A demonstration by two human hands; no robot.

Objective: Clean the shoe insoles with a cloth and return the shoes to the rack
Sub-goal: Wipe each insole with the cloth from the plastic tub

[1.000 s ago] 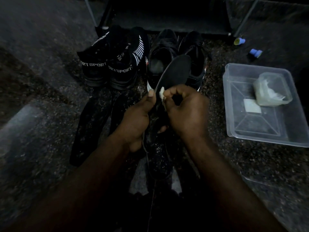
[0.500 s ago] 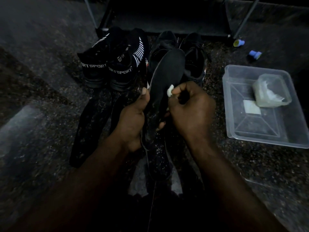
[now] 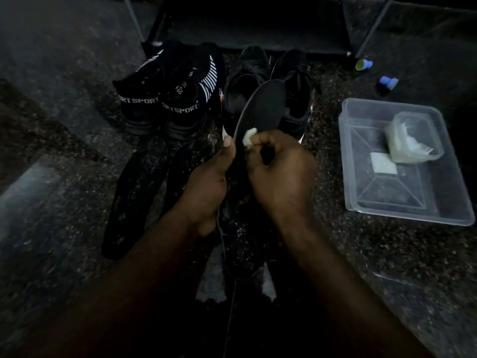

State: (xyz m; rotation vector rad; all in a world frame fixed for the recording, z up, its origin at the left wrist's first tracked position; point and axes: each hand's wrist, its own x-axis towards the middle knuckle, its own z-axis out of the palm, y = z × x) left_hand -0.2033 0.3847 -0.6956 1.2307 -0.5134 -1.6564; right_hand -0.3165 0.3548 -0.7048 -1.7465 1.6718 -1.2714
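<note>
A black insole (image 3: 263,107) stands tilted upward at the centre, held at its lower part by my left hand (image 3: 209,182), thumb on its left edge. My right hand (image 3: 278,171) pinches a small white cloth (image 3: 249,136) against the insole's face. Behind it stand a black lace-up pair of shoes (image 3: 291,94) and, to the left, a black pair marked SPORT (image 3: 165,102). Two more dark insoles (image 3: 134,195) lie flat on the floor at the left, and another (image 3: 240,254) lies under my hands. The dark shoe rack (image 3: 253,27) stands at the back.
A clear plastic tray (image 3: 402,208) sits on the speckled stone floor at the right, holding a small clear tub (image 3: 413,138) and a white square piece (image 3: 383,164). Two small blue objects (image 3: 388,82) lie near the rack's right leg (image 3: 371,24).
The insole has tipped back and forth slightly in my left hand. My right hand with the cloth has shifted a little along the insole's lower face.
</note>
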